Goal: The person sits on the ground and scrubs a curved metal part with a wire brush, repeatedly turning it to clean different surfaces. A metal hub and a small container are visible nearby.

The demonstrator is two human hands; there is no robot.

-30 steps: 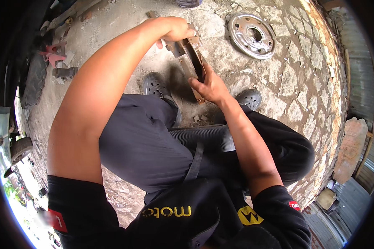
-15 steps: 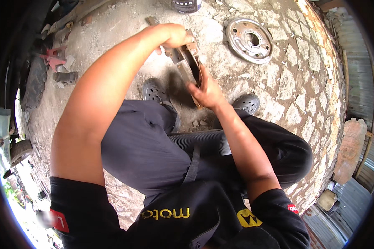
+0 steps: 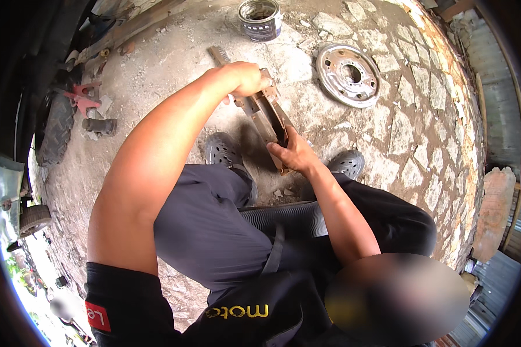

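Note:
A long, rusty metal channel piece with an open hollow slants between my knees, its lower end close to my shoes. My right hand grips that lower end, thumb on the near wall and fingers on the far side. At the upper end, my left hand is closed, its knuckles turned up. Past its far side sticks a narrow brown strip with a greyish fringe, which looks like a wire brush. The left palm and what lies beneath it are hidden.
A silver wheel rim lies flat at the far right. An opened can stands ahead. On the left are a red stand, a dark cylinder and a tyre. Corrugated metal sheets edge the right side.
The whole scene sits lower in the picture, bringing more of the can into view. My right hand has shifted slightly on the channel piece; both hands stay closed.

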